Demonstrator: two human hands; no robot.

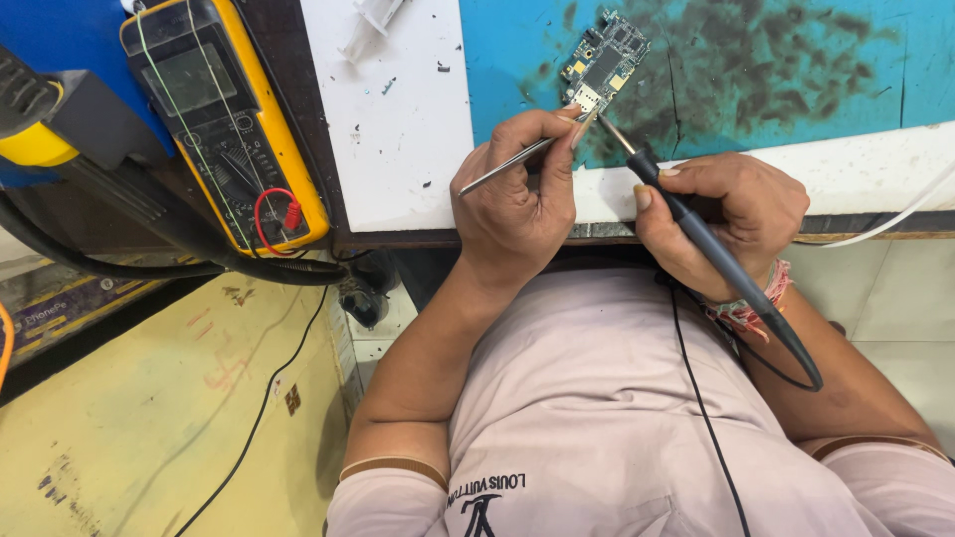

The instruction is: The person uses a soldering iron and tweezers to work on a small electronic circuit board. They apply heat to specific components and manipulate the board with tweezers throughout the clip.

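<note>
1. The small circuit board [604, 62] lies flat on the blue mat [756, 70], upper centre of the frame. It looks thin, light and stiff, with tiny parts crowded on its face — probably fragile, and best taken by its bare edges rather than across the components.
2. The left hand [517, 194], at centre frame, is curled shut, its thumb and forefinger pinching a pair of metal tweezers [517, 159] whose tips reach the board's lower edge.
3. The right hand [731, 214], just to the right, is closed in a pen-like grip round a dark soldering iron [696, 229]; the tip meets the board's lower edge beside the tweezers, and the cord trails toward the lower right.
4. Both hands rest at the front edge of the worktop [398, 129], whose white part is bare.
5. Further out — a yellow multimeter [224, 109] sits at upper left, tilted.
</note>
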